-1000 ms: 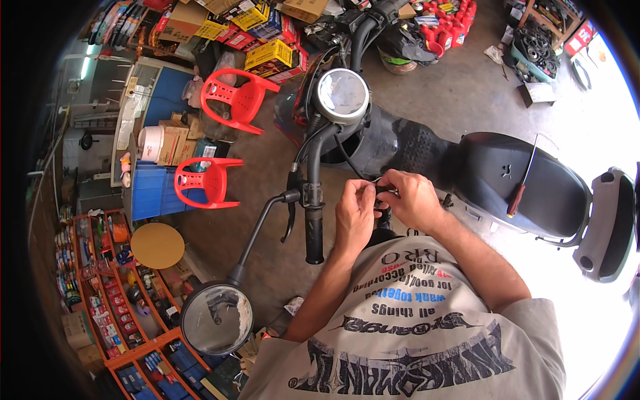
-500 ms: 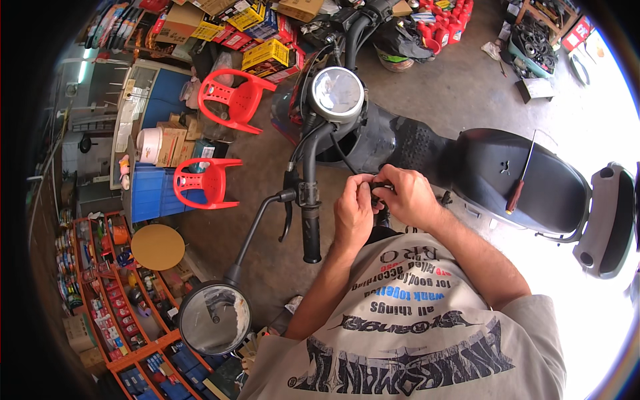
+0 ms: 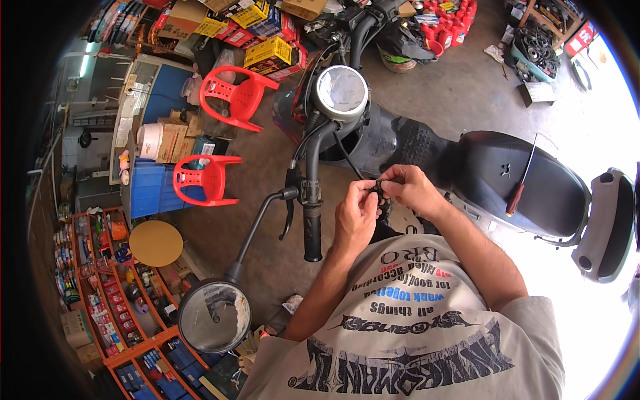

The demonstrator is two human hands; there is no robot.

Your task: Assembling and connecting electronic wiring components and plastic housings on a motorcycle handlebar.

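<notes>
Just below the cable running down from the scooter's front, my left hand (image 3: 357, 220) and my right hand (image 3: 417, 197) meet with bent fingers closed on a small dark part (image 3: 377, 189), whose shape is mostly hidden by the fingertips. Left of them is the black handlebar grip (image 3: 312, 230) with its brake lever (image 3: 287, 220). The black seat (image 3: 553, 187) lies to my right, carrying a screwdriver (image 3: 515, 198) with a reddish handle and a small dark three-pronged item (image 3: 505, 169). Above my hands is a round silver-rimmed lamp or dial (image 3: 341, 93).
A round mirror (image 3: 215, 317) sticks out at lower left. Two red plastic chairs (image 3: 243, 100), orange shelving (image 3: 123, 313), a tan round stool top (image 3: 155, 243) and stacked boxes (image 3: 270, 53) line the left and back. Red containers (image 3: 453, 27) and a tub of parts (image 3: 533, 53) stand behind.
My fingers have shifted a little around the small part, showing more of it between the fingertips. The screwdriver and scooter look the same.
</notes>
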